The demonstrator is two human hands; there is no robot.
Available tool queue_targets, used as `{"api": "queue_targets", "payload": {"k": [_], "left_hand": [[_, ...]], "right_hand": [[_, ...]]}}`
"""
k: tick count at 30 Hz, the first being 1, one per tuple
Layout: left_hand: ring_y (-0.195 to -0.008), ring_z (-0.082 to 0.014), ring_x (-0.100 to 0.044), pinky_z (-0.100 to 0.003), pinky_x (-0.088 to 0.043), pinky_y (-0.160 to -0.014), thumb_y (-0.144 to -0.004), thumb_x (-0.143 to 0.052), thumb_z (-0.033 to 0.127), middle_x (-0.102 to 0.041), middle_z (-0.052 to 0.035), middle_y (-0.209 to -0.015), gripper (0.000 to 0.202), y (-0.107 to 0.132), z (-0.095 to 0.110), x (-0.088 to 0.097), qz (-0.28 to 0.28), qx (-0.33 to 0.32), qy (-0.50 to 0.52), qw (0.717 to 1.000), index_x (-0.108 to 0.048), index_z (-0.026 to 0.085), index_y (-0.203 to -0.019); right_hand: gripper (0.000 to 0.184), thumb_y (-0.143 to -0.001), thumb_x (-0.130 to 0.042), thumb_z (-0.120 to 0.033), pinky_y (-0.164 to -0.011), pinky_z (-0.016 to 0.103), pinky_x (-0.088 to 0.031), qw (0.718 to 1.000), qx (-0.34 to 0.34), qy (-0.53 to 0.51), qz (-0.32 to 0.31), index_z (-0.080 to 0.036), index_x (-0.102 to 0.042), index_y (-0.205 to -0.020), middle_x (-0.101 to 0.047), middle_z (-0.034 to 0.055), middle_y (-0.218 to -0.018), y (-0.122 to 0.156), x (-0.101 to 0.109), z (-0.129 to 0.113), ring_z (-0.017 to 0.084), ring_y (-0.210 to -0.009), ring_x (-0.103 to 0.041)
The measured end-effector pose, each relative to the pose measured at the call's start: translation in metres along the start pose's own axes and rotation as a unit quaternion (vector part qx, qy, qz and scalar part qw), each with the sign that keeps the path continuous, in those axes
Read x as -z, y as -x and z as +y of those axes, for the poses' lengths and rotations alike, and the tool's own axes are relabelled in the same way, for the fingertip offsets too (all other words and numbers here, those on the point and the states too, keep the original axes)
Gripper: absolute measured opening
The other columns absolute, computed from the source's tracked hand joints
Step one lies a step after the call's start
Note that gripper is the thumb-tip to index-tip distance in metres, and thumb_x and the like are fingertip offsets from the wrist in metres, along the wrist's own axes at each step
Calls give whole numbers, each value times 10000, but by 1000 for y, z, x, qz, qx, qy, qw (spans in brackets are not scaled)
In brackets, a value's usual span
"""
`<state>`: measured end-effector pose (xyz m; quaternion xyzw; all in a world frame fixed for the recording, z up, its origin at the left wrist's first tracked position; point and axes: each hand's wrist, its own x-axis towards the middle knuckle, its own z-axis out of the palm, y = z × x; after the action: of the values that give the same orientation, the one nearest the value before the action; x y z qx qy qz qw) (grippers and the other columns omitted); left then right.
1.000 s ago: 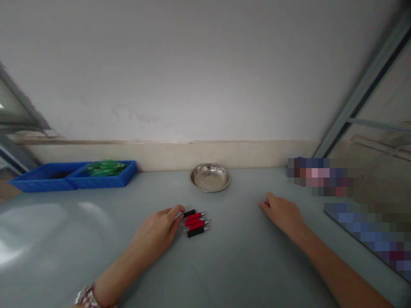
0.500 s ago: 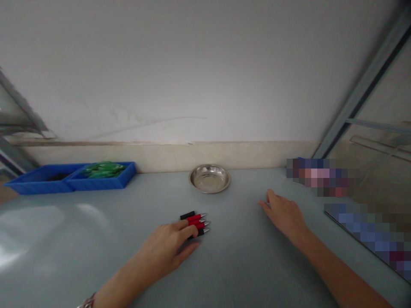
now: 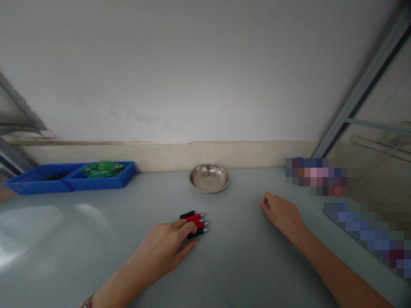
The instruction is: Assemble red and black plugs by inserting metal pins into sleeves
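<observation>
Pens, place: a small cluster of pens on the grey tabletop, just below the middle of the frame.
Pens, bearing: at the fingertips of the left hand, up and right of its palm; well to the left of the right hand. Left is much the nearer.
Long axis: roughly crosswise, tilted a little; silver tips point right and slightly up, rear ends run back under the left fingers.
Pens, look: laid side by side, close together. Black at top and bottom of the stack, red between. Metal cone tips on the lower ones; no tip made out on the top black one. Exact count uncertain, fingers cover part.
Left hand: open, fingers reaching over the cluster, index across the lower pens, thumb apart below. Pressure on them: cannot tell.
Right hand: fingers loosely curled, right of centre. Something small and dark shows near thumb and index; cannot tell whether it is held.
Steel dish: shallow round steel dish, above the pens, near the wall.
Blue trays: two blue trays at left, green items in the right-hand one.
</observation>
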<state>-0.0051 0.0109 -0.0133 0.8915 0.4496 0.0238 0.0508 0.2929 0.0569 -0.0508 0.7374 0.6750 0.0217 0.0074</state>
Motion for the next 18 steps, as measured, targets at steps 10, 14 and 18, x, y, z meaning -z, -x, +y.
{"api": "queue_targets", "payload": {"k": [10, 14, 18], "left_hand": [[-790, -213, -615, -304, -473, -661, -849, -397, 287, -620, -53, -991, 208, 1, 0, 0, -3, 18, -9, 1000, -532, 220, -993], [-737, -207, -614, -286, -463, -608, -843, -401, 292, -624, -49, -917, 195, 1, 1, 1, 6, 33, -20, 999, -546, 208, -944], [-696, -185, -604, -270, -452, -593, -836, -406, 278, -613, -45, -901, 178, 1, 1, 2, 9, 25, -13, 1000, -550, 205, -911]], "right_hand": [[186, -870, -408, -308, -618, 291, -384, 1000, -6, 5, -3, -163, -509, -928, -637, 86, -852, 0, 1, 1, 229, -827, -610], [170, -872, -402, -285, -634, 286, -384, 1000, -4, 5, -4, -164, -513, -916, -634, 93, -869, 1, 2, 1, 222, -843, -604], [166, -873, -397, -280, -624, 292, -385, 1000, -6, 3, -4, -164, -504, -927, -633, 95, -861, 2, 4, 1, 232, -836, -605]]}}
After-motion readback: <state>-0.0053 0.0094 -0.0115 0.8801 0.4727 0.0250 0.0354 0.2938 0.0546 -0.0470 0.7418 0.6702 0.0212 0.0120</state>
